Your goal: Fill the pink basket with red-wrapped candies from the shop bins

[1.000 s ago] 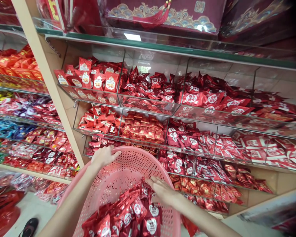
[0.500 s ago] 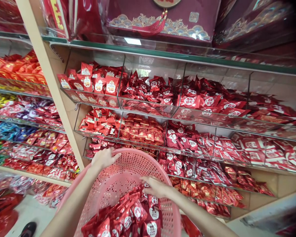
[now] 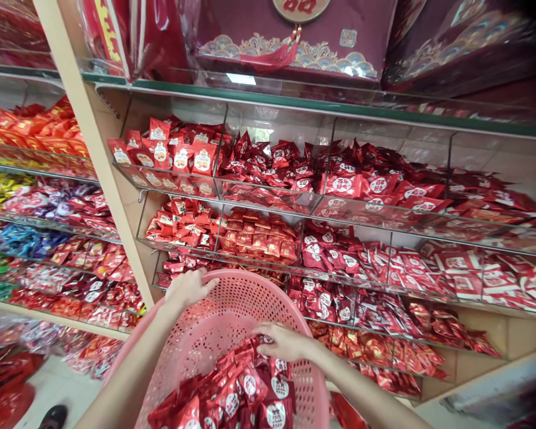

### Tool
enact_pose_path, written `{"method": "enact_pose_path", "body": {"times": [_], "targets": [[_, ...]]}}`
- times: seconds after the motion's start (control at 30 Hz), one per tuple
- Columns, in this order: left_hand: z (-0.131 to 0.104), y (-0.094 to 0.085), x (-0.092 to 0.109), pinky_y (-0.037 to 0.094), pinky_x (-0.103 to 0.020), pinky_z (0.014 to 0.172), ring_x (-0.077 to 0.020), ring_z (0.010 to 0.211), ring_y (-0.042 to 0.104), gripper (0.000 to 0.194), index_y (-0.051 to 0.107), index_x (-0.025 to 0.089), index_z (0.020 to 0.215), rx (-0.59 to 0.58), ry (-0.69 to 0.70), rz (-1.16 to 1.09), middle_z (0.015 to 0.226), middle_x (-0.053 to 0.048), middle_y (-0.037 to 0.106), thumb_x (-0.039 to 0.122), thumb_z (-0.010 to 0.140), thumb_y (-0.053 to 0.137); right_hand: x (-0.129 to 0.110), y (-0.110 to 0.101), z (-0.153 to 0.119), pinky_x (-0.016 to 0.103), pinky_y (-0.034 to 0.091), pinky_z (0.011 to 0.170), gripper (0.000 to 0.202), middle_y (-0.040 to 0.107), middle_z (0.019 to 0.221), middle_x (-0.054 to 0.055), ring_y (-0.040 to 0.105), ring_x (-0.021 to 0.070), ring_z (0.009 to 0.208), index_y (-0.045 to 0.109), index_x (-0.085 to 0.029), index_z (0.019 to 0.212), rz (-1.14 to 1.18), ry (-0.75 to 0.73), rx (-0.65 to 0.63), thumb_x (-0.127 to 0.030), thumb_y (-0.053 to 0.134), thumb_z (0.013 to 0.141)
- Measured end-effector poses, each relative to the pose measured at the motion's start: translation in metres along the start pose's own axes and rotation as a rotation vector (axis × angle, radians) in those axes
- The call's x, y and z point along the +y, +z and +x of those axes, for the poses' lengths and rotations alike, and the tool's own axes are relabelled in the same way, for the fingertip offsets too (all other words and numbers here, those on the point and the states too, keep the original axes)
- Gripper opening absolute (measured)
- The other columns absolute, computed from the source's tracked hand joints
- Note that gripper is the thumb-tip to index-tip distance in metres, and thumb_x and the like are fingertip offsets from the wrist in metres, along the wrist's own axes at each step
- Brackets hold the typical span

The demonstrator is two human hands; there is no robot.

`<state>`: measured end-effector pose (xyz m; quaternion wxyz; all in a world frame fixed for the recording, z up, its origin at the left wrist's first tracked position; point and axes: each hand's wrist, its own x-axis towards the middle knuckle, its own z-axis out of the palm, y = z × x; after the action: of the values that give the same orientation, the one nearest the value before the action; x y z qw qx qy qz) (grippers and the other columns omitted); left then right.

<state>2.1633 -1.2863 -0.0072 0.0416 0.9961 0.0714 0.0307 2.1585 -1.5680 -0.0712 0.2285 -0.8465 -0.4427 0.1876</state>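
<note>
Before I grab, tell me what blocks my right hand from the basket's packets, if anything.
Nothing visible: the right hand is inside the pink basket, fingers at the top of the red packets.

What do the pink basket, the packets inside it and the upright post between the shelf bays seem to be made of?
Pink basket: molded plastic, satin, by its even color and punched holes.
Packets: glossy film, perhaps foil-lined, by their bright creases.
Upright post: pale wood or wood-look laminate, smooth.

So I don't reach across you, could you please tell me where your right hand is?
In the head view, the right hand is inside the pink basket's right side, fingers at the heaped red packets.
</note>
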Motion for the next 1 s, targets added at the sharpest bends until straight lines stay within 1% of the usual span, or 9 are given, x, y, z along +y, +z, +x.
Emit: {"method": "enact_pose_path", "body": {"times": [0.1, 0.23, 0.4, 0.57, 0.67, 0.77, 0.83, 0.93, 1.0], "targets": [[0.000, 0.000, -0.001, 0.044, -0.035, 0.069, -0.0280, 0.086, 0.062, 0.069, 0.057, 0.020, 0.103, -0.001, -0.011, -0.009, 0.090, -0.013, 0.067, 0.070, 0.073, 0.020, -0.002, -0.005, 0.000, 0.032, 0.035, 0.094, 0.045, 0.054, 0.118, 0.008, 0.048, 0.0209, 0.108, 0.050, -0.021, 0.120, 0.028, -0.009, -0.046, -0.034, 0.054, 0.077], [0.001, 0.000, -0.001, 0.043, -0.036, 0.071, -0.0281, 0.086, 0.061, 0.069, 0.058, 0.019, 0.103, -0.008, -0.026, -0.026, 0.090, -0.014, 0.067, 0.070, 0.072, 0.022, -0.003, -0.006, 0.002, 0.032, 0.037, 0.090, 0.044, 0.055, 0.111, 0.006, 0.049, 0.0206, 0.104, 0.052, -0.023, 0.118, 0.029, 0.010, -0.038, -0.032, 0.059, 0.075], [0.003, 0.002, 0.000, 0.043, -0.037, 0.070, -0.0294, 0.085, 0.061, 0.070, 0.058, 0.019, 0.102, -0.012, -0.009, -0.020, 0.088, -0.014, 0.067, 0.070, 0.072, 0.021, -0.005, -0.003, 0.003, 0.031, 0.039, 0.086, 0.045, 0.053, 0.107, 0.006, 0.049, 0.0208, 0.100, 0.053, -0.023, 0.116, 0.011, 0.054, -0.056, -0.031, 0.062, 0.073], [0.006, 0.003, 0.000, 0.043, -0.036, 0.068, -0.0291, 0.083, 0.062, 0.069, 0.058, 0.020, 0.099, -0.003, 0.005, -0.012, 0.086, -0.013, 0.067, 0.071, 0.073, 0.020, 0.002, -0.001, 0.008, 0.033, 0.038, 0.086, 0.053, 0.050, 0.103, 0.006, 0.047, 0.0220, 0.099, 0.051, -0.023, 0.118, -0.013, 0.101, -0.041, -0.038, 0.065, 0.068], [0.006, 0.003, 0.000, 0.043, -0.036, 0.068, -0.0290, 0.083, 0.062, 0.069, 0.059, 0.020, 0.098, -0.002, 0.004, -0.014, 0.085, -0.013, 0.067, 0.071, 0.073, 0.021, 0.008, -0.001, 0.011, 0.032, 0.038, 0.084, 0.057, 0.050, 0.103, 0.006, 0.048, 0.0214, 0.096, 0.051, -0.023, 0.119, -0.032, 0.071, -0.041, -0.039, 0.066, 0.067], [0.007, 0.004, -0.001, 0.043, -0.035, 0.069, -0.0278, 0.084, 0.062, 0.069, 0.059, 0.019, 0.099, -0.002, 0.006, -0.014, 0.087, -0.013, 0.067, 0.071, 0.073, 0.020, 0.010, -0.002, 0.012, 0.033, 0.036, 0.087, 0.050, 0.053, 0.105, 0.006, 0.047, 0.0217, 0.099, 0.053, -0.024, 0.117, -0.058, 0.022, -0.037, -0.039, 0.064, 0.070], [0.007, 0.005, -0.002, 0.043, -0.035, 0.071, -0.0269, 0.084, 0.062, 0.070, 0.058, 0.020, 0.100, 0.000, 0.003, -0.015, 0.089, -0.013, 0.067, 0.071, 0.073, 0.020, 0.009, -0.003, 0.011, 0.035, 0.034, 0.089, 0.043, 0.055, 0.105, 0.005, 0.046, 0.0226, 0.101, 0.056, -0.025, 0.112, -0.075, 0.022, -0.016, -0.039, 0.061, 0.072], [0.007, 0.007, -0.004, 0.043, -0.035, 0.070, -0.0267, 0.084, 0.062, 0.070, 0.058, 0.020, 0.101, -0.002, -0.008, -0.020, 0.089, -0.013, 0.067, 0.071, 0.072, 0.021, 0.008, -0.002, 0.011, 0.034, 0.035, 0.089, 0.034, 0.058, 0.103, 0.005, 0.047, 0.0224, 0.102, 0.059, -0.023, 0.106, -0.081, 0.042, 0.054, -0.038, 0.059, 0.075], [0.008, 0.008, -0.004, 0.043, -0.035, 0.069, -0.0277, 0.083, 0.062, 0.070, 0.058, 0.019, 0.100, 0.001, -0.005, -0.017, 0.088, -0.013, 0.067, 0.071, 0.072, 0.021, 0.007, 0.000, 0.012, 0.032, 0.036, 0.087, 0.031, 0.058, 0.103, 0.006, 0.048, 0.0217, 0.101, 0.059, -0.022, 0.104, -0.087, 0.082, 0.113, -0.036, 0.057, 0.077]]}}
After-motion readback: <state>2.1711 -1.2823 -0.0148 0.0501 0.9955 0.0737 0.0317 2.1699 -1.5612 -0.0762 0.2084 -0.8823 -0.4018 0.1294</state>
